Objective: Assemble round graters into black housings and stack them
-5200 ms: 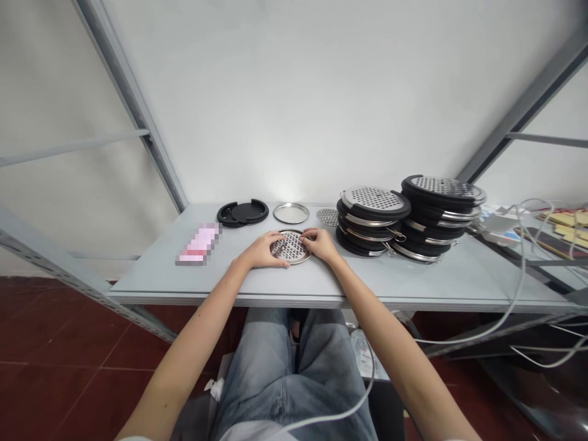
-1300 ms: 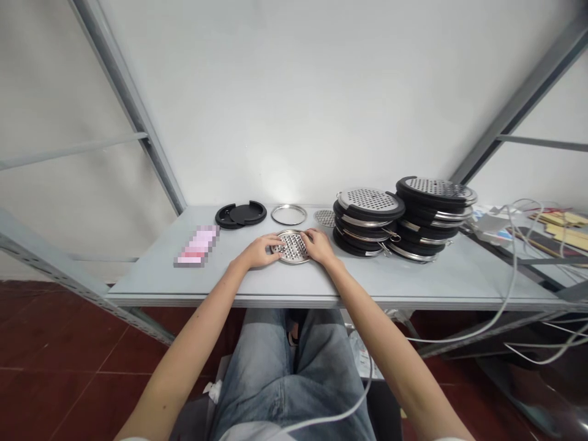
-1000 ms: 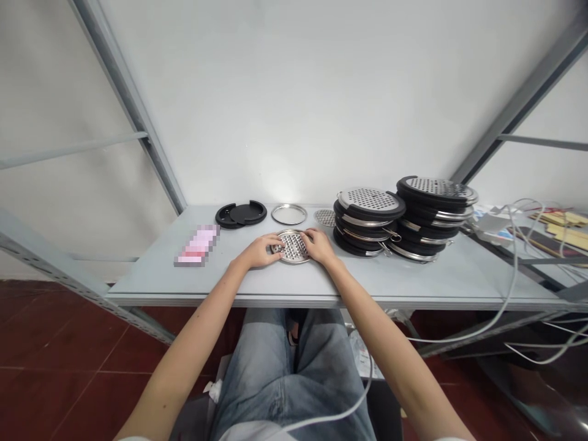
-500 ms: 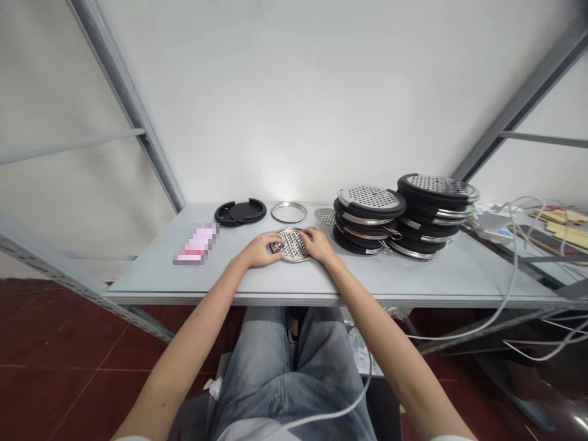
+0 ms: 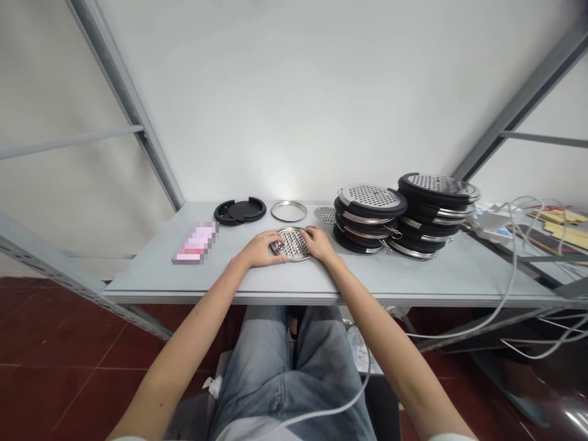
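Observation:
A round perforated metal disc point(image 5: 292, 243) with a raised, shiny rim lies flat on the grey table near its front middle. My left hand point(image 5: 263, 249) is curled around its left side, the thumb along the near edge and the fingertips on the rim and surface. From the right, my right hand point(image 5: 318, 242) grips the opposite side, fingers over the far rim and thumb on the holes. Behind the disc lies a plain metal ring-edged dish point(image 5: 289, 211). A loose perforated plate point(image 5: 325, 214) rests to its right, partly hidden by a stack.
Two stacks of black-edged perforated discs with metal rings, a nearer stack point(image 5: 369, 217) and a taller stack point(image 5: 434, 214), stand at the right. Black round plastic parts point(image 5: 241, 211) lie back left, near a blurred pink phone-like item point(image 5: 196, 243). A white cable point(image 5: 509, 275) hangs over the right edge.
My left thumb has shifted slightly down and right, towards the near rim of the disc. My right hand stays in nearly the same place.

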The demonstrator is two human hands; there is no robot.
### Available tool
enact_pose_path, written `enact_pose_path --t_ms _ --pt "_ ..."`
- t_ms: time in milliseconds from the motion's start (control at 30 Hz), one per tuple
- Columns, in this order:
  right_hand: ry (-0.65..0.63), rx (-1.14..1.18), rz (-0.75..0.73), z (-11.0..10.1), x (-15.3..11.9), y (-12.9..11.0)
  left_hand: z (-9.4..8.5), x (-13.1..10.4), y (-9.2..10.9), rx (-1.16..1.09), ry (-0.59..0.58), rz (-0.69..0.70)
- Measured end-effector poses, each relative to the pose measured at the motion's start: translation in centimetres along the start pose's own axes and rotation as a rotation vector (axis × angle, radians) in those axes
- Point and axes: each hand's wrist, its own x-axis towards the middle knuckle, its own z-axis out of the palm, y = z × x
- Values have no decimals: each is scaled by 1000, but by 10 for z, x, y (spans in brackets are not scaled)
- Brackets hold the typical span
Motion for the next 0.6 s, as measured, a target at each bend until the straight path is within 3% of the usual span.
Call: enact_pose_path --t_ms 600 --pt "-44 40 -13 -7 0 -5 -1 1 -2 -58 -47 13"
